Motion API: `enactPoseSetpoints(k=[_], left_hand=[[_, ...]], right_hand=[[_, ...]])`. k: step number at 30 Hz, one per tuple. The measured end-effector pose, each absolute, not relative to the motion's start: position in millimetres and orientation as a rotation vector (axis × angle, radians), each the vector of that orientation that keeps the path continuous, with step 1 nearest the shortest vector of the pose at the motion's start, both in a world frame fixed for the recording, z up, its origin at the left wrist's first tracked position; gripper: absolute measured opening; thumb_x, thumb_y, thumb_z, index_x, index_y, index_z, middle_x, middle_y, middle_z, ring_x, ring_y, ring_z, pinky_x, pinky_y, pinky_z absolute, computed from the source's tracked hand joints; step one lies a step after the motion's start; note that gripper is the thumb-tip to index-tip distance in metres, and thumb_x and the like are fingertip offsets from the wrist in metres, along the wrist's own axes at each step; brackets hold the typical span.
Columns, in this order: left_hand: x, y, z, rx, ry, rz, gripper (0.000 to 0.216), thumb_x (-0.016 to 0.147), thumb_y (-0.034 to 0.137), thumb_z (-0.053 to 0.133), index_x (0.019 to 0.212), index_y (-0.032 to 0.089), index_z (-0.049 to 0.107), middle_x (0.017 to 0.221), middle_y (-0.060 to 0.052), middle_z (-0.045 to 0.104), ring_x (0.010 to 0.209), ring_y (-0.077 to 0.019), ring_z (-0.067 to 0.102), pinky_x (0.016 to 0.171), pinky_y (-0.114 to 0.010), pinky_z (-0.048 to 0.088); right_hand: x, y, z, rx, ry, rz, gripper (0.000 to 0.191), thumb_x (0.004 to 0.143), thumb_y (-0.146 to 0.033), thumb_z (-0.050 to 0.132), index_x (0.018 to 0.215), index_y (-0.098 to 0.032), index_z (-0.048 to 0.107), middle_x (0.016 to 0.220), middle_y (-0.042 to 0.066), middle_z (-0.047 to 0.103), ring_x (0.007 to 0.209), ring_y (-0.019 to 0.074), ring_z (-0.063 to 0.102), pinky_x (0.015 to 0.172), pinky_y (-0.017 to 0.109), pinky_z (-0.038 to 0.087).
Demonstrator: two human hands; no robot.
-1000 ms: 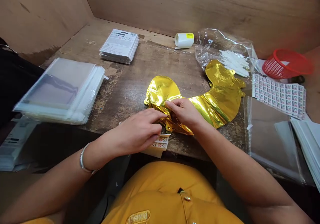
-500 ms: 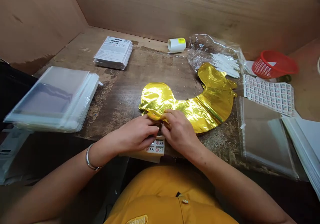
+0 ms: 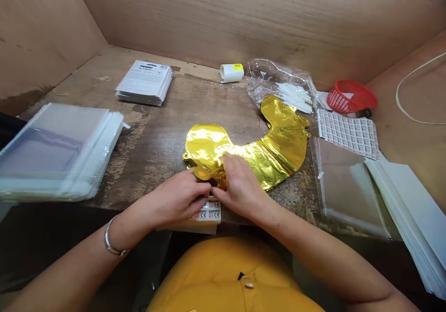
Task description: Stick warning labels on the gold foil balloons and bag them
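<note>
A gold foil balloon (image 3: pixel 251 156), flat and curved in shape, lies on the wooden table in front of me, apparently several layers thick. My left hand (image 3: pixel 186 193) has its fingers curled at the balloon's near left edge, pinching the foil there. Beside it, my right hand (image 3: pixel 242 184) grips the same edge, which is bunched and lifted between the two hands. Both sets of fingertips are partly hidden by foil. Just under my hands, a sticker sheet (image 3: pixel 209 215) with CE marks lies at the table's front edge.
Clear plastic sleeves (image 3: pixel 66 140) are stacked at left, with packaged cards (image 3: pixel 144 82) behind. At the back are a white roll (image 3: pixel 232 73) and a clear bag of white sticks (image 3: pixel 294 97). A red basket (image 3: pixel 351 97), label sheet (image 3: pixel 348 133), clear sleeve (image 3: pixel 351 186) and white sheets (image 3: pixel 414 209) occupy the right.
The whole view has shifted slightly, so most things sit further left and lower. The bunched foil edge between my hands has changed shape; both hands remain on it.
</note>
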State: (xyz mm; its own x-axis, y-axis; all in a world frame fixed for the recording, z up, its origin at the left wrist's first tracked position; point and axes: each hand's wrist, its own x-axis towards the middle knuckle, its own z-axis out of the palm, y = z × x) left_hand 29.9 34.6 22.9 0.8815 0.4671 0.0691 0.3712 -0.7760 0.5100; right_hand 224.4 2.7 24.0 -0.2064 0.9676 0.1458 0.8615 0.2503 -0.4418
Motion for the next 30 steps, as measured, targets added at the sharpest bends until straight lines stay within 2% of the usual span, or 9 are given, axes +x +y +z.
enactPoseSetpoints(k=[3, 5, 8, 10, 14, 18, 20, 26, 30], left_hand=[[30, 34, 24, 2.560, 0.621, 0.216, 0.016, 0.088, 0.018, 0.050, 0.078, 0.017, 0.062, 0.084, -0.007, 0.066, 0.082, -0.0203, 0.062, 0.073, -0.032, 0.050], [29, 34, 26, 2.558, 0.587, 0.236, 0.017, 0.089, 0.018, 0.049, 0.077, 0.017, 0.061, 0.094, -0.009, 0.067, 0.092, -0.0214, 0.062, 0.082, -0.034, 0.050], [29, 35, 27, 2.557, 0.560, 0.302, 0.018, 0.090, 0.019, 0.048, 0.077, 0.017, 0.061, 0.117, -0.011, 0.065, 0.114, -0.0247, 0.057, 0.098, -0.040, 0.046], [29, 35, 26, 2.551, 0.557, 0.329, 0.018, 0.090, 0.019, 0.047, 0.079, 0.018, 0.062, 0.123, -0.010, 0.063, 0.120, -0.0257, 0.054, 0.100, -0.042, 0.045], [28, 36, 18, 2.532, 0.569, 0.315, 0.019, 0.089, 0.018, 0.046, 0.077, 0.020, 0.062, 0.105, -0.009, 0.069, 0.109, -0.0241, 0.060, 0.091, -0.040, 0.052], [24, 36, 12, 2.550, 0.541, 0.342, 0.014, 0.088, 0.019, 0.050, 0.082, 0.021, 0.063, 0.130, -0.006, 0.061, 0.127, -0.0255, 0.051, 0.102, -0.044, 0.047], [23, 36, 12, 2.539, 0.554, 0.351, 0.014, 0.088, 0.020, 0.052, 0.080, 0.021, 0.062, 0.134, -0.005, 0.059, 0.130, -0.0247, 0.048, 0.105, -0.044, 0.045], [23, 36, 10, 2.531, 0.537, 0.403, 0.014, 0.087, 0.018, 0.052, 0.077, 0.021, 0.061, 0.129, -0.005, 0.063, 0.127, -0.0222, 0.052, 0.106, -0.042, 0.045], [23, 37, 9, 2.525, 0.545, 0.398, 0.013, 0.087, 0.019, 0.052, 0.079, 0.021, 0.062, 0.130, -0.004, 0.063, 0.125, -0.0216, 0.054, 0.105, -0.041, 0.046]], right_hand=[[222, -5, 23, -1.646, -2.216, 0.294, 0.034, 0.075, -0.020, 0.061, 0.108, -0.012, 0.061, 0.129, 0.021, 0.056, 0.119, 0.0329, 0.048, 0.101, 0.048, 0.039], [229, 0, 27, -1.675, -2.152, 0.362, 0.018, 0.078, -0.013, 0.055, 0.092, -0.016, 0.066, 0.112, 0.015, 0.066, 0.106, 0.0276, 0.056, 0.093, 0.042, 0.045], [241, 10, 36, -1.768, -1.959, 0.544, 0.015, 0.083, -0.013, 0.054, 0.085, -0.019, 0.067, 0.085, 0.005, 0.070, 0.079, 0.0191, 0.062, 0.076, 0.032, 0.048], [245, 10, 38, -1.794, -1.906, 0.586, 0.010, 0.081, -0.018, 0.061, 0.088, -0.019, 0.068, 0.083, 0.004, 0.070, 0.076, 0.0175, 0.061, 0.072, 0.030, 0.047], [253, 6, 34, -1.625, -2.069, 0.595, 0.013, 0.076, -0.009, 0.063, 0.074, -0.019, 0.070, 0.086, 0.005, 0.072, 0.088, 0.0185, 0.062, 0.083, 0.032, 0.047], [308, 38, 40, -1.677, -1.604, 0.705, 0.016, 0.081, -0.018, 0.059, 0.090, -0.017, 0.071, 0.083, 0.003, 0.072, 0.076, 0.0164, 0.064, 0.070, 0.030, 0.052], [352, 66, 48, -1.939, -1.300, 0.474, 0.015, 0.078, -0.022, 0.062, 0.089, -0.015, 0.069, 0.079, 0.003, 0.071, 0.068, 0.0149, 0.062, 0.064, 0.028, 0.051], [441, 109, 47, -2.269, -1.038, 0.137, 0.007, 0.073, -0.017, 0.064, 0.073, -0.010, 0.065, 0.076, 0.013, 0.068, 0.072, 0.0216, 0.061, 0.068, 0.035, 0.046], [419, 91, 50, -2.308, -1.060, -0.113, 0.033, 0.076, -0.016, 0.061, 0.108, -0.008, 0.063, 0.115, 0.022, 0.062, 0.109, 0.0316, 0.055, 0.092, 0.044, 0.040]])
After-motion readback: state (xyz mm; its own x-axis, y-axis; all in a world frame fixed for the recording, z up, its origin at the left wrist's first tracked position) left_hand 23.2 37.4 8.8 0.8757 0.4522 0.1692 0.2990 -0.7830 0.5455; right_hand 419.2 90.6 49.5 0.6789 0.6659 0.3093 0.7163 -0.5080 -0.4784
